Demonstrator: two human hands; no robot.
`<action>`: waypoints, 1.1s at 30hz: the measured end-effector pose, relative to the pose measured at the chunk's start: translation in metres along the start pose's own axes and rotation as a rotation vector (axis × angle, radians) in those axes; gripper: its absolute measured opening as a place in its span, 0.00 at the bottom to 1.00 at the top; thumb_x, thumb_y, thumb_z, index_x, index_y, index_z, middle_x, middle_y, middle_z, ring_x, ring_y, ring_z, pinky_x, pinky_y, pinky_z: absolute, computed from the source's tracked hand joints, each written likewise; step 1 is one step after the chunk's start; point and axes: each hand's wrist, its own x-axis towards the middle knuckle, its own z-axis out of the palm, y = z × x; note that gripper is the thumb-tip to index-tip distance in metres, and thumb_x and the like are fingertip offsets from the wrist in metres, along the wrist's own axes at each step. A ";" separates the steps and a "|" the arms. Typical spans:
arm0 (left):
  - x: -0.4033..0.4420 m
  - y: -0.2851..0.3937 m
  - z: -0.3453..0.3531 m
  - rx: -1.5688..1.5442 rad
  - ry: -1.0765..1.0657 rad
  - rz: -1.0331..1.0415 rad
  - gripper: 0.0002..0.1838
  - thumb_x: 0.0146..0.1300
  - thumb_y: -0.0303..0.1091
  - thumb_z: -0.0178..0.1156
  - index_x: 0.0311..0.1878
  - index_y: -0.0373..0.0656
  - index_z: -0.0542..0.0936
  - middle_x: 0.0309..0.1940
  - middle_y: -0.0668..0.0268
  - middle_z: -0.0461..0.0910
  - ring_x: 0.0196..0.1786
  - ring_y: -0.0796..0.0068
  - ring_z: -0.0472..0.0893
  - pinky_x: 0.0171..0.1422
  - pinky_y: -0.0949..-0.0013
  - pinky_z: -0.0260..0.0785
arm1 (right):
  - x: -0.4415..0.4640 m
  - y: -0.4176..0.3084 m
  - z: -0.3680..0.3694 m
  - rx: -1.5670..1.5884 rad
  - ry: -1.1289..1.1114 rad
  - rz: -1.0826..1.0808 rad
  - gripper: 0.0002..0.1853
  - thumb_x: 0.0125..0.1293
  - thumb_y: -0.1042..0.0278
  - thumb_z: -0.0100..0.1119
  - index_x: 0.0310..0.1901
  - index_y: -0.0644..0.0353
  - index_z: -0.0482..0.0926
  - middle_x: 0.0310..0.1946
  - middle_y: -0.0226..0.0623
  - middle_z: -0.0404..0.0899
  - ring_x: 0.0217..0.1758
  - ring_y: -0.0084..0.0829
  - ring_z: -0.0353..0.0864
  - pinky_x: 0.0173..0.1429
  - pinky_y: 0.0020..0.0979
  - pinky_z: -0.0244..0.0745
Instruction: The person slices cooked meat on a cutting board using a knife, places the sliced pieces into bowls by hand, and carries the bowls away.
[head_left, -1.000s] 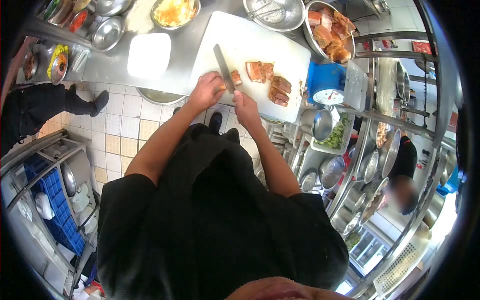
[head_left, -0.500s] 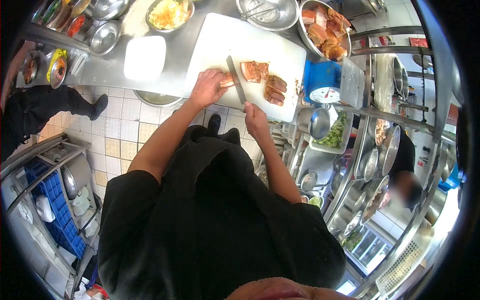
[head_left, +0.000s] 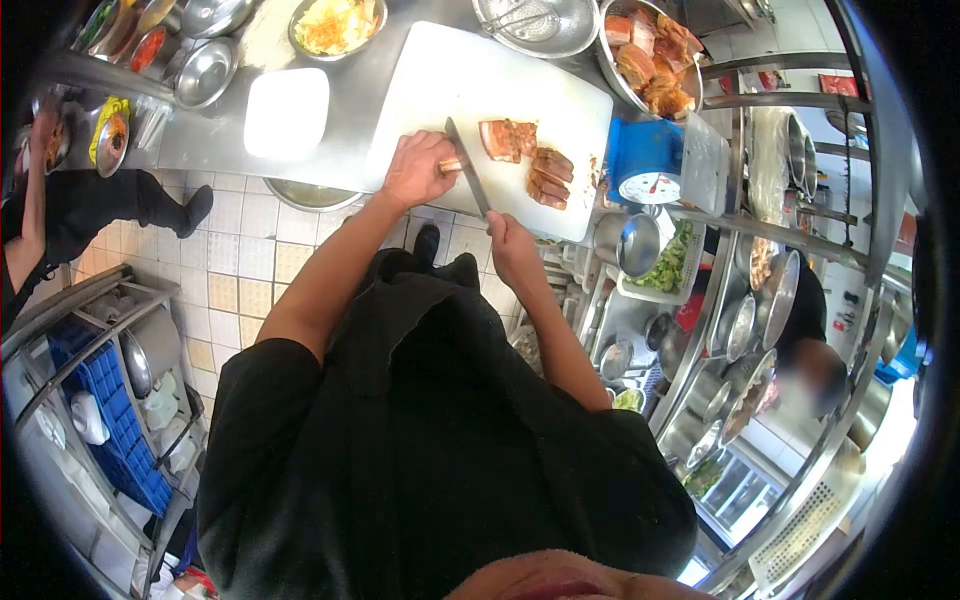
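In the head view, the left hand [head_left: 418,172] is over the near part of a white board [head_left: 425,95], its fingers closed around a piece of meat [head_left: 451,164]; the right hand [head_left: 512,245] is wrapped around the handle of a knife [head_left: 467,165], just past the board's near edge; the blade slants away from that hand across the board and lies right against the exposed end of the held meat, though whether it has cut in I cannot tell; to the right of the blade, on the same board, lie a pale-and-brown group of meat chunks [head_left: 507,141] and, just beside it, a darker row of meat slices [head_left: 550,180]; the board rests on a metal bench [head_left: 215,140], with a white tray [head_left: 288,112] to its left and a bowl [head_left: 297,42] of orange and pale shreds beyond the tray; past the board's far edge stand a strainer [head_left: 560,35] and a metal bowl [head_left: 612,82] full of large meat pieces [head_left: 655,65]; a blue scale [head_left: 640,165] stands just beside the board's right edge; at the far left, a co-worker's arm [head_left: 32,200] reaches towards the bowls there.
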 end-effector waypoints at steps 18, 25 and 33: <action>0.003 0.012 0.020 0.197 -0.029 0.166 0.18 0.64 0.42 0.65 0.52 0.44 0.78 0.62 0.52 0.73 0.68 0.51 0.71 0.69 0.49 0.61 | 0.027 -0.006 -0.016 0.394 0.067 0.115 0.28 0.82 0.45 0.44 0.41 0.66 0.80 0.19 0.37 0.73 0.23 0.28 0.73 0.32 0.33 0.70; 0.073 -0.053 0.000 0.433 -0.273 0.283 0.15 0.72 0.41 0.57 0.53 0.41 0.76 0.65 0.53 0.71 0.71 0.54 0.67 0.71 0.49 0.60 | -0.039 0.037 -0.018 0.633 0.069 0.200 0.28 0.82 0.44 0.43 0.39 0.65 0.77 0.15 0.29 0.68 0.14 0.20 0.66 0.21 0.26 0.61; 0.086 -0.013 -0.029 0.337 -0.054 0.278 0.28 0.64 0.50 0.67 0.59 0.41 0.75 0.65 0.54 0.71 0.71 0.54 0.67 0.73 0.48 0.58 | -0.080 0.067 0.004 0.739 0.138 0.296 0.29 0.82 0.42 0.42 0.40 0.65 0.76 0.14 0.27 0.66 0.13 0.19 0.64 0.18 0.26 0.60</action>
